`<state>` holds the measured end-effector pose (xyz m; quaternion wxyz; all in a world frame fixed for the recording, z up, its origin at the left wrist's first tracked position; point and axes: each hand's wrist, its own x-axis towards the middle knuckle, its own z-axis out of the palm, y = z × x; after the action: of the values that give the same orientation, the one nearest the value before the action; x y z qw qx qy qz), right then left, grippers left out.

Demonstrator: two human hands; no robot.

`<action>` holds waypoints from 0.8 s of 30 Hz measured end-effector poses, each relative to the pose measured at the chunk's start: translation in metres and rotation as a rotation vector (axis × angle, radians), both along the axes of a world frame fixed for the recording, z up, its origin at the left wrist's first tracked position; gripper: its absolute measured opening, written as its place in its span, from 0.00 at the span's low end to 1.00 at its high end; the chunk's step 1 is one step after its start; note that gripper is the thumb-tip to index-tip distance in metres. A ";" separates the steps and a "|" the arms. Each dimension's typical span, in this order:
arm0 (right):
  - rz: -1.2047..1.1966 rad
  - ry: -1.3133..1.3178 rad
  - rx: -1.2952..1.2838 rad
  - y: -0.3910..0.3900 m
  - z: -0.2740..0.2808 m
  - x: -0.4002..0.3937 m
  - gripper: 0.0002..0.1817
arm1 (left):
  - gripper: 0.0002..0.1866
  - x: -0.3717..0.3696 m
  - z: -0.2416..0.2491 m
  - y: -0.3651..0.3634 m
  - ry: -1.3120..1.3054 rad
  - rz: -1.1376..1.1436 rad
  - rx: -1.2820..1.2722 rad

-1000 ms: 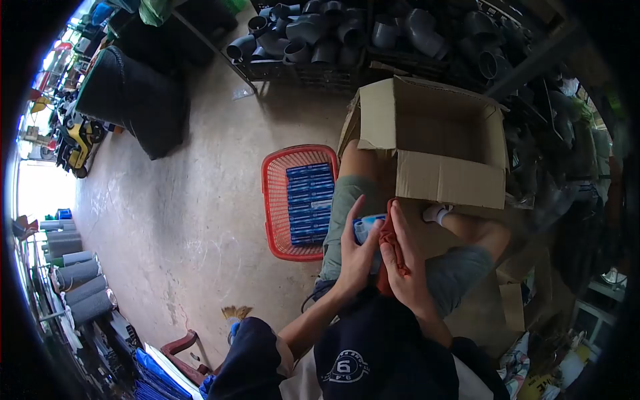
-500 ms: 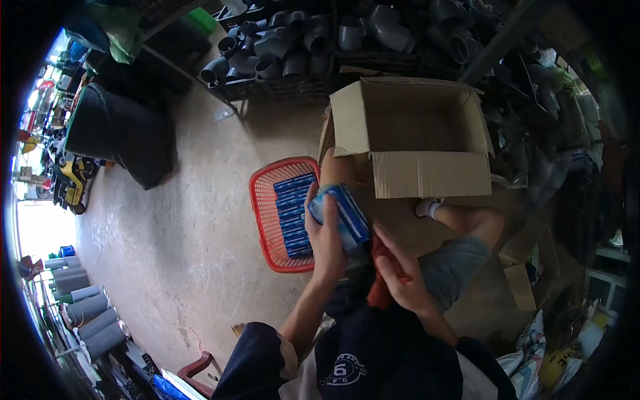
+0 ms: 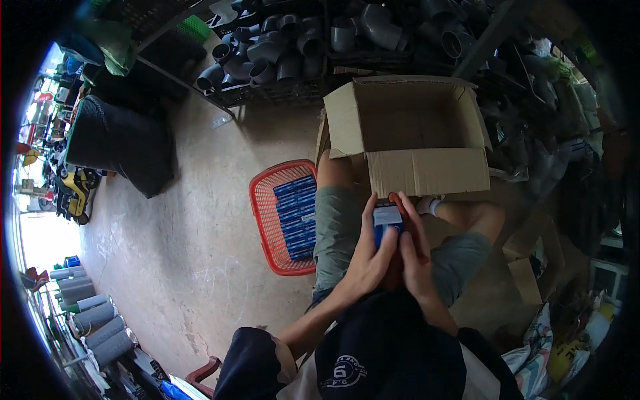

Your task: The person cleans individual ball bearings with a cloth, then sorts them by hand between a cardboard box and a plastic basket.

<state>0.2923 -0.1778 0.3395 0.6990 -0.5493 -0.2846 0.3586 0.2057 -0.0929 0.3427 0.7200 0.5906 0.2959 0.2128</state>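
A small blue box [image 3: 387, 217] with a pale label is between my two hands, in front of my lap. My left hand [image 3: 368, 261] is closed around its left side, with the thumb lying on its face. On the other side my right hand [image 3: 418, 265] grips a red cloth [image 3: 395, 275] and presses against the box; the cloth is largely hidden by the fingers. A red plastic basket [image 3: 261, 237] stands on the floor to the left of my leg. Inside it lie several blue boxes [image 3: 295, 210] in a stacked row.
An open cardboard box [image 3: 428, 172] stands just beyond my legs. Crates of grey pipe fittings [image 3: 270, 50] line the shelf behind it. A dark rolled sheet [image 3: 120, 143] is at the left, and a smaller carton [image 3: 527, 280] and sacks [image 3: 539, 340] lie at the right.
My left hand has brought the blue box rightward from beside the basket to my right hand. The box has turned, and the hands with the red cloth now meet around it.
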 end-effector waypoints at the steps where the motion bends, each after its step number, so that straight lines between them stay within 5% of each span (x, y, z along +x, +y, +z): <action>1: 0.009 -0.053 0.003 0.000 0.001 -0.004 0.30 | 0.32 0.002 0.005 -0.002 0.016 0.038 -0.018; 5: 0.174 -0.340 0.010 -0.017 -0.018 -0.018 0.31 | 0.32 0.008 0.016 0.027 0.022 0.203 -0.451; 9: 0.194 -0.526 0.065 -0.009 -0.013 0.009 0.31 | 0.32 0.005 -0.002 0.006 -0.027 0.170 -0.123; 12: 0.094 -0.144 0.054 0.012 0.000 0.018 0.32 | 0.30 0.000 0.007 -0.006 0.037 0.085 0.020; 16: -0.007 -0.083 0.089 0.016 0.006 0.006 0.31 | 0.29 0.005 0.013 -0.002 0.044 0.116 0.113; 19: 0.078 -0.279 0.034 0.005 -0.001 -0.016 0.30 | 0.28 0.011 0.008 0.019 0.099 0.256 0.036; 21: -0.013 -0.194 0.051 0.008 -0.002 -0.014 0.30 | 0.29 0.011 0.017 0.008 0.048 0.235 -0.030; 23: -0.071 -0.089 0.035 0.009 -0.003 0.009 0.30 | 0.32 0.001 -0.002 -0.013 0.146 0.053 0.269; 24: -0.085 -0.001 0.040 0.009 -0.003 0.015 0.30 | 0.34 -0.002 -0.002 -0.025 0.133 -0.019 0.223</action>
<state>0.3076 -0.1687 0.3363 0.7245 -0.5469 -0.2683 0.3225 0.2037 -0.1178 0.3406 0.6308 0.6824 0.3117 0.1979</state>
